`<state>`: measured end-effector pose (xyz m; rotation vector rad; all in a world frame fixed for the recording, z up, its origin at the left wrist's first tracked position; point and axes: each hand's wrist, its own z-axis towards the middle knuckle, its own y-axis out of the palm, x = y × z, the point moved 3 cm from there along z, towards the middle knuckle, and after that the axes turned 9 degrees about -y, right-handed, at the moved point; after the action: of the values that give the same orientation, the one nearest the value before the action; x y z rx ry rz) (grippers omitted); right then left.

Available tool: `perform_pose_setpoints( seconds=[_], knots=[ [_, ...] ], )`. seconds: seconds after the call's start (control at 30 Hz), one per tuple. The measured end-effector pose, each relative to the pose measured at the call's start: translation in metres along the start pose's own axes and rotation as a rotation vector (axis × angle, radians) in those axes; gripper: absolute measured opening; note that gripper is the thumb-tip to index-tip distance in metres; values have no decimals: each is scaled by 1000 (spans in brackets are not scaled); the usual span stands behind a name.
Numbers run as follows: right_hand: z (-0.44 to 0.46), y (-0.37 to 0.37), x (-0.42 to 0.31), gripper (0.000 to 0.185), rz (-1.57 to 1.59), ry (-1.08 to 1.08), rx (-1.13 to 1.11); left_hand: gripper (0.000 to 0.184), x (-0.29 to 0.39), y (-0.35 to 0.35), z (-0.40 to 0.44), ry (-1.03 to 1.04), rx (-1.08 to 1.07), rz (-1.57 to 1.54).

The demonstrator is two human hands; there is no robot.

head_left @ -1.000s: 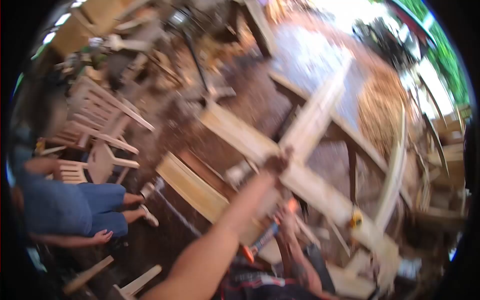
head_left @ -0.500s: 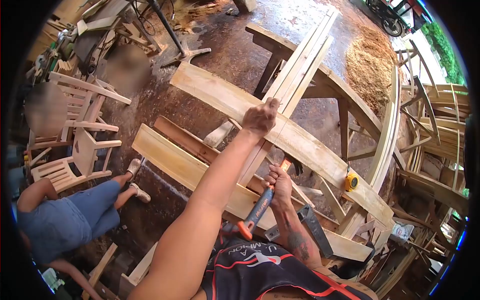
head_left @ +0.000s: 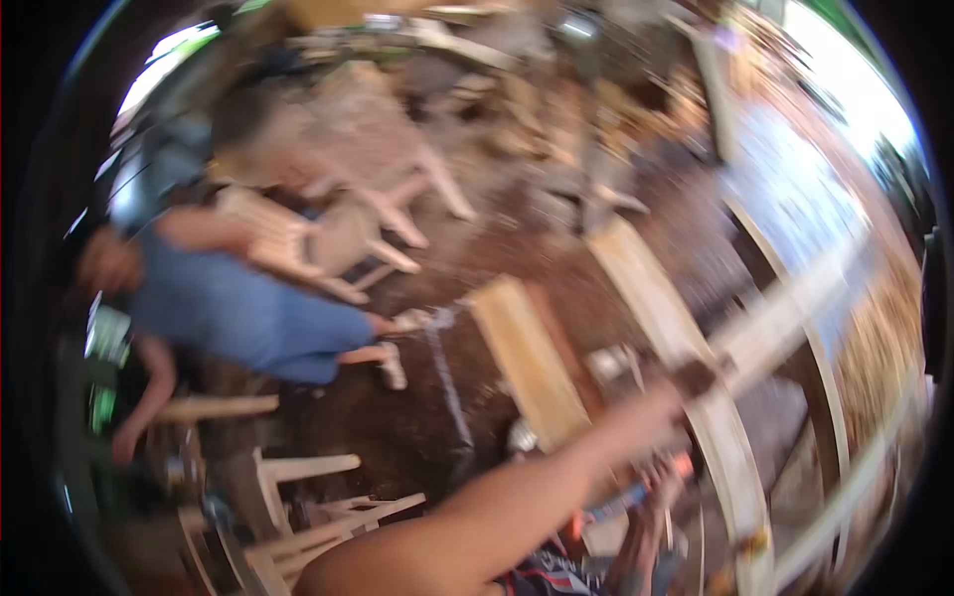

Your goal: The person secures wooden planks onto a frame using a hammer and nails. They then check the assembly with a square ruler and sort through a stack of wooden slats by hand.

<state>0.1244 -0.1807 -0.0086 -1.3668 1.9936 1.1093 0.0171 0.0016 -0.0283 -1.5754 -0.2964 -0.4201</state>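
The whole view is smeared by motion. My left hand lies across a long pale wooden plank, curled over it where it crosses a light wooden beam; its fingers are blurred. Closer to my body, my right hand is closed around the handle of a hammer with a dark blue and orange grip. The hammer's head is hard to make out beside the plank. A yellow tape measure sits on the plank's near part. A second plank lies to the left.
At the left a person in blue clothes is near wooden chairs. More wooden chair frames stand at the lower left. Scrap wood is heaped at the back, and sawdust lies at the right.
The view has swung to the left, so the planks and both hands appear further right and lower. My left hand stays at the plank, and the hammer is still in my right hand.
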Motion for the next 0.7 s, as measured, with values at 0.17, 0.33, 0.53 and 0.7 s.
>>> perform_pose_setpoints(
  seconds=[0.17,0.33,0.53,0.7],
  knots=[
    [24,6,-4,28,173,148,60,43,-16,48,40,-172,-110,-301],
    [39,-6,1,34,72,145,42,41,8,-25,22,5,-46,-148],
    [61,-58,49,30,-52,58,-21,45,6,-28,17,54,-72,-118],
    [9,36,-14,13,446,211,181,45,-4,7,23,172,75,-108]
  ],
)
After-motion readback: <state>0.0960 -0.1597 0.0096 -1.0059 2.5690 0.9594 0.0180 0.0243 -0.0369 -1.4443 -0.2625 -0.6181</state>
